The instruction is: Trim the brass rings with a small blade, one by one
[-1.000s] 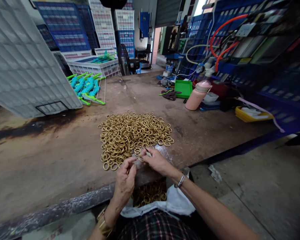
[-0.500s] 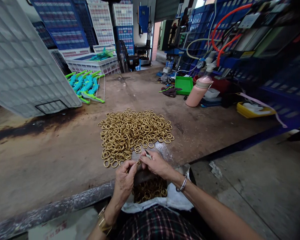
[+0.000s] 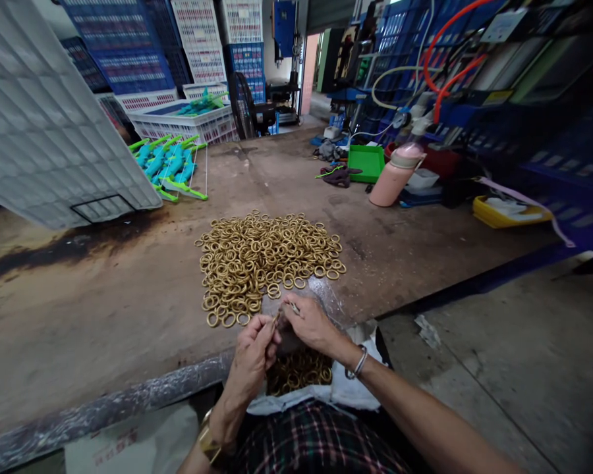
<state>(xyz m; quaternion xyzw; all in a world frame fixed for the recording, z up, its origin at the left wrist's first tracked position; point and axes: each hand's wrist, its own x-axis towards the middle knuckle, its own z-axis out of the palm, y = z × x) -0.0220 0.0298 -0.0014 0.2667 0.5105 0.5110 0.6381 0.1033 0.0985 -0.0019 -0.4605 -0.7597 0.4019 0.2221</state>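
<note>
Fingers pinched, my left hand (image 3: 255, 350) holds a brass-coloured ring (image 3: 277, 318) at the table's front edge. Close against it, my right hand (image 3: 312, 324) is closed around a small slim tool (image 3: 293, 307) with a pale body; its exact kind is mostly hidden by the fingers. Just beyond both hands spreads a heap of brass-coloured rings (image 3: 267, 257) on the table. Below the hands, at my lap, an open white bag (image 3: 353, 388) contains many more rings (image 3: 301, 374).
The brown table (image 3: 143, 289) has a plastic-wrapped front edge. A white ribbed panel (image 3: 64, 131) leans at left beside turquoise and green toy bows (image 3: 172, 164). Farther right are a green tray (image 3: 366, 163), a pink bottle (image 3: 396, 176) and a yellow tray (image 3: 508, 212). Crates stack behind.
My left hand has turned slightly, its fingers bunching more around the ring. The dark tip of the tool in my right hand no longer points up as visibly. The view has shifted slightly.
</note>
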